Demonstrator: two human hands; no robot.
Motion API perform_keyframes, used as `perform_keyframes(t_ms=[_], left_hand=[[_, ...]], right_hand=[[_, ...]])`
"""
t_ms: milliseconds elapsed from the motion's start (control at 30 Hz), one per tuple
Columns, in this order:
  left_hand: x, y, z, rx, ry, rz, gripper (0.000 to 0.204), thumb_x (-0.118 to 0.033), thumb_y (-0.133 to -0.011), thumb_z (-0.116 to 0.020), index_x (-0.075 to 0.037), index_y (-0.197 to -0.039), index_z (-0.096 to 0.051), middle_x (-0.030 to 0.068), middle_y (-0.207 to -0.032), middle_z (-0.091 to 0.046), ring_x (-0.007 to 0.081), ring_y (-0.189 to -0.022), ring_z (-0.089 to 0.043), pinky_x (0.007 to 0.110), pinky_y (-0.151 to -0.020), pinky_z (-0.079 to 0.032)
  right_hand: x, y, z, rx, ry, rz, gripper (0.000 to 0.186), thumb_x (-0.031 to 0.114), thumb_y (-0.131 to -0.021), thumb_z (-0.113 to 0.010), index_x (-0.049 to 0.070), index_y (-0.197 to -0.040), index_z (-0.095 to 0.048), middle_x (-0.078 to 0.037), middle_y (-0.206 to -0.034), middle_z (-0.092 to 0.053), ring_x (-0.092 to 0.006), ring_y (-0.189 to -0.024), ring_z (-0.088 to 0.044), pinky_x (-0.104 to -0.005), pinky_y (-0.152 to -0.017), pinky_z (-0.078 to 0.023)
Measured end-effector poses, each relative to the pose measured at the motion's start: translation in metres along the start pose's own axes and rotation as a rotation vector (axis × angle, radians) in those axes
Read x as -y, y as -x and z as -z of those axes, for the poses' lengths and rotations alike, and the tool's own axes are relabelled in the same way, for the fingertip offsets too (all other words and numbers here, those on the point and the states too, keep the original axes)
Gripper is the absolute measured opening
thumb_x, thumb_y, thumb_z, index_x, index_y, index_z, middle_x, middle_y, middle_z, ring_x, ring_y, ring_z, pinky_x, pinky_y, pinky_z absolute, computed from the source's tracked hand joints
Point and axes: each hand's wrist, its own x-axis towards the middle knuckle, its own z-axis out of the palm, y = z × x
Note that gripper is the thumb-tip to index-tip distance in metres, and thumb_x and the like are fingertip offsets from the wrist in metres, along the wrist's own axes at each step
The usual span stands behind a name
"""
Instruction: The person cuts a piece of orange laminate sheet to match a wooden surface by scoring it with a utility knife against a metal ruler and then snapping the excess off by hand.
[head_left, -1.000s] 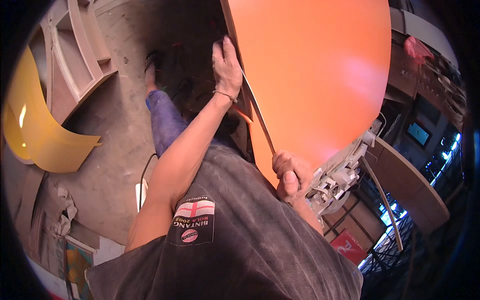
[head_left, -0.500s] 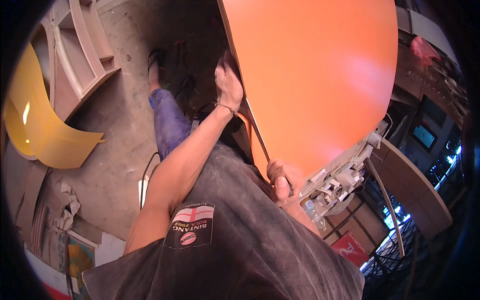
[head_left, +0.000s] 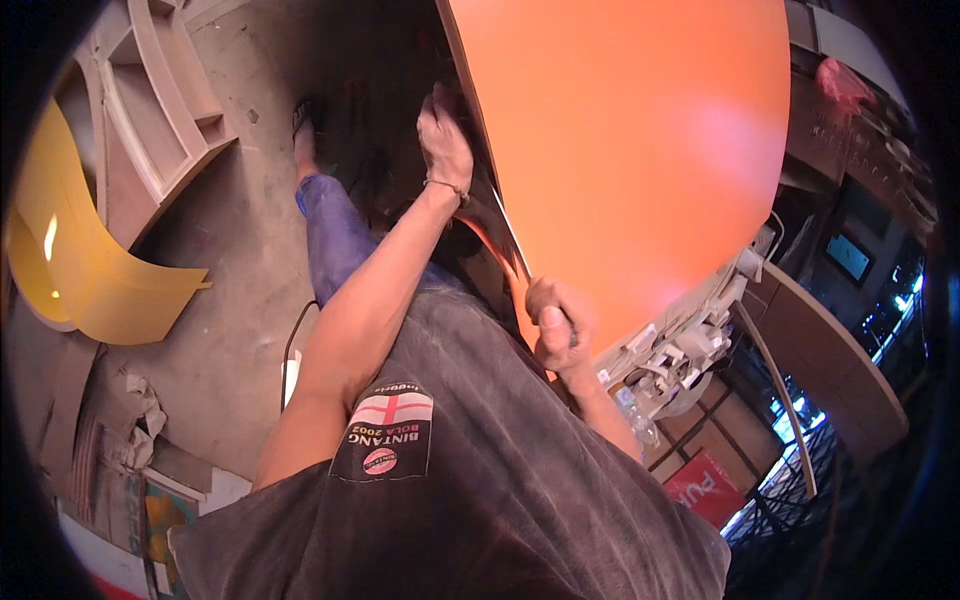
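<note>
A large orange panel (head_left: pixel 630 150) fills the upper middle, its long edge running down beside my hands. My left hand (head_left: pixel 446 150) is at that edge higher up, fingers bent along it, thumb mostly hidden. Lower down, my right hand (head_left: pixel 560 325) is closed in a fist on a narrow strip-like tool (head_left: pixel 512 237), which lies along the edge and reaches up toward my left hand. Just what the tool is, I cannot make out. My leg in blue trousers (head_left: pixel 335 230) shows below the panel's left side.
On the concrete floor (head_left: pixel 240 260) at left are a curved wooden frame (head_left: pixel 150 110) and a bent yellow sheet (head_left: pixel 120 290). Right of the panel lie white offcuts (head_left: pixel 690 350), a curved board (head_left: pixel 830 360), a red bag (head_left: pixel 840 80) and a small screen (head_left: pixel 848 255).
Both hands dipped, then rose along the edge. My right hand is now a little higher and further left than a second ago, and less of the tool shows between my hands.
</note>
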Motion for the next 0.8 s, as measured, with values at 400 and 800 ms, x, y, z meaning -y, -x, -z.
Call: perform_keyframes(t_ms=[400,800], left_hand=[[0.049,0.075,0.012,0.138,0.399,0.252,0.052,-0.041,-0.111,-0.036,0.004,-0.105,-0.062,0.0118,-0.099,-0.069,0.0210,-0.096,-0.066,0.035,-0.083,-0.050],[0.054,0.064,0.026,0.175,-0.112,0.024,0.059,-0.047,-0.111,-0.035,0.005,-0.117,-0.061,0.0191,-0.109,-0.070,0.0260,-0.101,-0.065,0.038,-0.086,-0.050]], right_hand=[[-0.003,0.075,0.028,0.120,0.077,0.009,0.037,0.018,-0.097,-0.049,0.003,-0.065,-0.044,-0.008,-0.058,-0.043,-0.0215,-0.050,-0.043,-0.0352,-0.050,-0.035],[-0.025,0.078,0.012,-0.052,-0.031,-0.046,0.038,0.020,-0.098,-0.051,0.001,-0.065,-0.047,-0.007,-0.059,-0.045,-0.0187,-0.052,-0.045,-0.0333,-0.051,-0.036]])
